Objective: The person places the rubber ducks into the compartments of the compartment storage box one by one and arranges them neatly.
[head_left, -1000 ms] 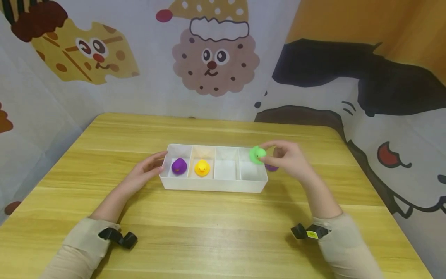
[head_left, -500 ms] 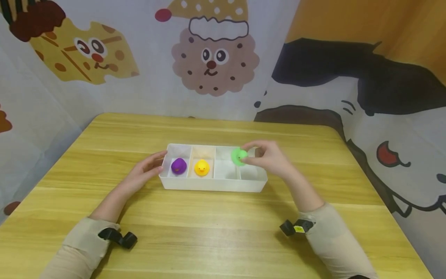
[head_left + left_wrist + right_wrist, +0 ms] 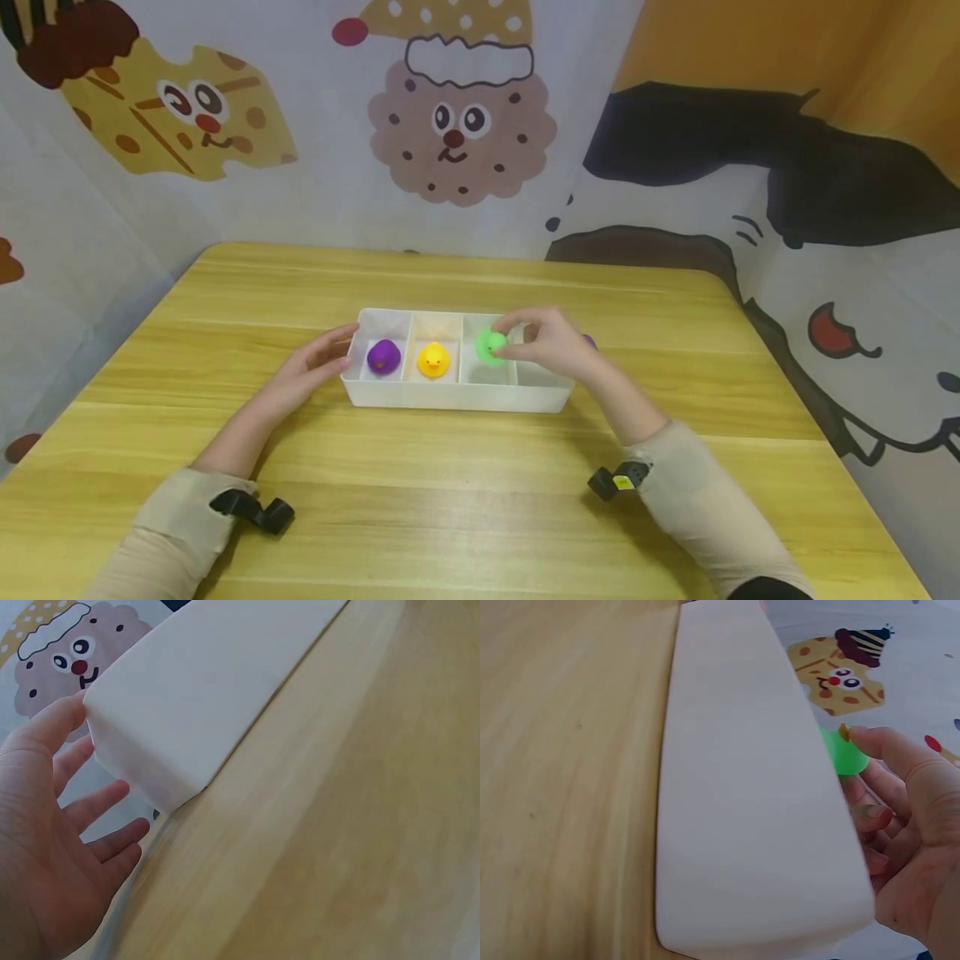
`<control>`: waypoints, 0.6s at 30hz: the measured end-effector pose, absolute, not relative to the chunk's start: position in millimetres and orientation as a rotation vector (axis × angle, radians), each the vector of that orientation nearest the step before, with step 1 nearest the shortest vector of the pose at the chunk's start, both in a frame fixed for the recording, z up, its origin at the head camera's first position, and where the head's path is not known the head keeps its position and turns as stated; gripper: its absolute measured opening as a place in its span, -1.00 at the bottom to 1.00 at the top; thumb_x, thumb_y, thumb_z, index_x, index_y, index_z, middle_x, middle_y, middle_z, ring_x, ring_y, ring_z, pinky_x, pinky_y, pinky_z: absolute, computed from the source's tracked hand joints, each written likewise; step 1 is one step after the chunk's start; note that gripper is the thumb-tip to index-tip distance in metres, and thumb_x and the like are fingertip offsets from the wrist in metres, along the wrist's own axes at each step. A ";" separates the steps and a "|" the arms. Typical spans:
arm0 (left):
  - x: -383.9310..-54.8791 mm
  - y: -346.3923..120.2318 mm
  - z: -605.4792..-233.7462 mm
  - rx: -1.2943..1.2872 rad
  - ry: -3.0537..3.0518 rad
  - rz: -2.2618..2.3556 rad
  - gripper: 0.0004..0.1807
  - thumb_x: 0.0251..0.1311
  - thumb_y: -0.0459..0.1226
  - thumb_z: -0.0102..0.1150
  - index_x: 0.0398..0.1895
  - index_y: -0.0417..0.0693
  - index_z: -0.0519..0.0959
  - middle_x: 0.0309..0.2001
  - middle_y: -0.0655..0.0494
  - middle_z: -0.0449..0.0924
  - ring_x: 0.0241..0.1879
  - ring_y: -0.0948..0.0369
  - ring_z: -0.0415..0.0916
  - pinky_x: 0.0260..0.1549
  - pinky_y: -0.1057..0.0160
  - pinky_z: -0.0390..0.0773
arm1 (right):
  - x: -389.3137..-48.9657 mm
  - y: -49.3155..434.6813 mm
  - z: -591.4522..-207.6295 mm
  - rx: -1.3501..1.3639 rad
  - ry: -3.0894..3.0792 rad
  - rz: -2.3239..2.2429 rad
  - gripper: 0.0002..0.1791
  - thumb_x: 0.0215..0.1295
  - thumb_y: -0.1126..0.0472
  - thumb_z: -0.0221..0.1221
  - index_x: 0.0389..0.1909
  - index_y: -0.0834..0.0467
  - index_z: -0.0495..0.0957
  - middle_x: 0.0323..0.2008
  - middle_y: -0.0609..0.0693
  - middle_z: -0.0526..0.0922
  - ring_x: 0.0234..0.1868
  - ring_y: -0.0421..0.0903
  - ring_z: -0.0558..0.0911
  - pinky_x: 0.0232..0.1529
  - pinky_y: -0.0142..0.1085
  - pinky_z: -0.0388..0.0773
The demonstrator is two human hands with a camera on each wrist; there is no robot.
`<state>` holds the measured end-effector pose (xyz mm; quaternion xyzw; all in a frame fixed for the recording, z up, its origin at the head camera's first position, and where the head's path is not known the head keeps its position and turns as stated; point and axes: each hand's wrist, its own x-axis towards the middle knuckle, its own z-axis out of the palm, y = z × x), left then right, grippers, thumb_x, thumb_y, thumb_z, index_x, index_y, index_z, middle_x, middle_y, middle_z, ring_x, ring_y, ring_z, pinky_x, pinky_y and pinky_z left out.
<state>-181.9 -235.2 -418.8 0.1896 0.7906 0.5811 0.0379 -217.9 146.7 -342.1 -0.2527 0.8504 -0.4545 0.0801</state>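
A white box (image 3: 457, 397) with a row of compartments stands on the table. A purple rubber duck (image 3: 383, 357) sits in its leftmost compartment, and a yellow rubber duck (image 3: 433, 360) in the one beside it. Between thumb and fingers, my right hand (image 3: 551, 343) pinches a green rubber duck (image 3: 491, 345) over the third compartment. In the right wrist view the green duck (image 3: 847, 754) shows partly behind the box wall. My left hand (image 3: 311, 364) rests at the box's left end with relaxed fingers; the left wrist view puts its thumb (image 3: 64, 720) right at the box corner.
A purple object (image 3: 590, 341) lies just right of the box, mostly hidden by my right hand. The wooden table (image 3: 420, 500) reaches back to a cloth (image 3: 315, 208) printed with cartoon figures. Each sleeve carries a black wrist camera (image 3: 618, 480).
My right hand has carried the green duck left, from above the rightmost compartment to above the third. The left hand and the box stay almost where they were.
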 end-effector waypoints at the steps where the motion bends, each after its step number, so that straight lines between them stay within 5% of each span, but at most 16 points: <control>1: -182.0 -235.2 -418.8 0.584 2.422 1.786 -0.42 0.41 -0.31 -0.01 0.44 -0.16 0.16 0.34 -0.31 0.21 0.29 -0.20 0.19 0.10 0.50 0.28 | -219.0 145.7 -344.1 -0.761 2.538 -1.358 -0.71 0.04 0.19 0.42 -0.16 0.04 0.68 -0.25 -0.12 0.67 -0.65 -0.15 0.31 -0.67 -0.39 0.23; 9: -181.9 -235.3 -418.9 0.564 2.427 1.767 -0.42 0.41 -0.28 -0.01 0.46 -0.13 0.15 0.36 -0.28 0.19 0.30 -0.18 0.18 0.09 0.52 0.27 | -227.9 140.0 -354.7 -0.719 2.558 -1.261 -0.68 0.01 0.17 0.44 -0.15 0.05 0.69 -0.22 -0.14 0.69 -0.44 -0.09 0.47 -0.46 -0.30 0.43; 13: -180.9 -235.5 -417.7 0.547 2.439 1.746 -0.42 0.42 -0.27 -0.02 0.46 -0.10 0.15 0.37 -0.26 0.18 0.30 -0.17 0.18 0.19 0.31 0.29 | -231.0 139.1 -355.9 -0.695 2.571 -1.199 -0.66 0.02 0.14 0.44 -0.13 0.04 0.68 -0.16 -0.16 0.68 -0.13 -0.07 0.55 -0.09 -0.13 0.49; 18: -181.7 -237.0 -419.2 0.541 2.447 1.738 -0.42 0.42 -0.25 -0.01 0.46 -0.09 0.15 0.36 -0.27 0.20 0.29 -0.17 0.20 0.24 -0.09 0.21 | -236.5 138.8 -360.2 -0.710 2.576 -1.143 -0.67 0.01 0.12 0.45 -0.15 0.01 0.69 -0.15 -0.18 0.67 -0.06 -0.10 0.54 0.00 -0.10 0.45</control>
